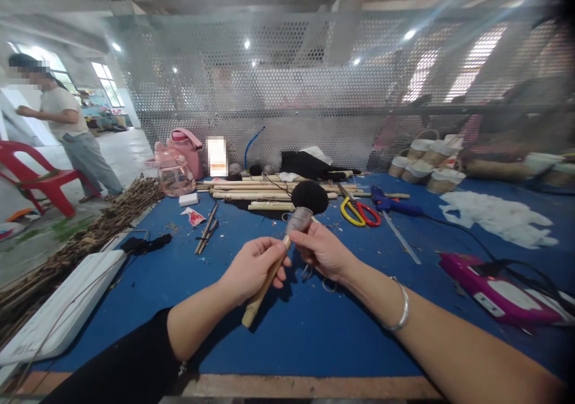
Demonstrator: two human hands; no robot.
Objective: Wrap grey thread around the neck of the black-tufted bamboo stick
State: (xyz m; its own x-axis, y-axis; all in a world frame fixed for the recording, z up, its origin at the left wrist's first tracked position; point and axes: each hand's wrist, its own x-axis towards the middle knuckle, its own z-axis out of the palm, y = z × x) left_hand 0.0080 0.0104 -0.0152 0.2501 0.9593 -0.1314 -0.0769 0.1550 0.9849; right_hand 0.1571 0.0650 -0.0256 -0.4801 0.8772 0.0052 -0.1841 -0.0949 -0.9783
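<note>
Grey thread, wound into a small ball [299, 219], sits just in front of a larger black ball [311, 197], and the right hand [323, 248] has its fingers curled about it, the thumb pressed near its lower edge. Thumb and bent fingers of the left hand [263, 266] grip a pale wooden stick [253, 314] close to its upper end, which meets the grey ball; the thick end slants down and away from the black ball. Fingers cover the join, so I can't tell whether thread goes round the stick. A silver bracelet [401, 308] rings the right wrist.

Right of the black ball are scissors [347, 199] with yellow and red handles, then a blue glue gun [384, 201]. Farther right lie white padding [494, 215] and, nearer the front, a purple case [498, 296]. Left of the ball are dark twigs [206, 230] and, well beyond, a pink bottle [175, 173]. Behind it lie more pale sticks [251, 187] and black cloth [305, 165], with small baskets [420, 167] back to the right. Far left of it, beyond the blue table [215, 344], a person [69, 116] stands by a red chair [54, 182].
</note>
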